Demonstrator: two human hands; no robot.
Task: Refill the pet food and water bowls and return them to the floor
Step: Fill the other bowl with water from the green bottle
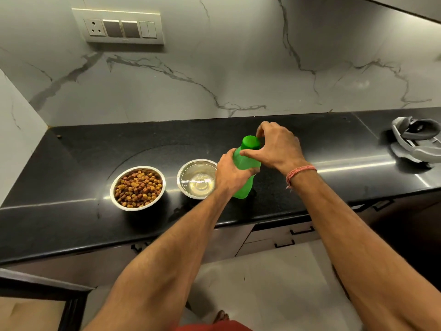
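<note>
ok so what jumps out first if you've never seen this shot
The bright green bottle at the middle of the black counter, left hand gripping its body, right hand on the cap. Left of it stand a kibble bowl and a water bowl.

Both forearms are bare — no sleeves in view; the right wrist wears a band of pinkish-red thread [301, 172]; red clothing [212, 327] shows at the near edge.
</note>
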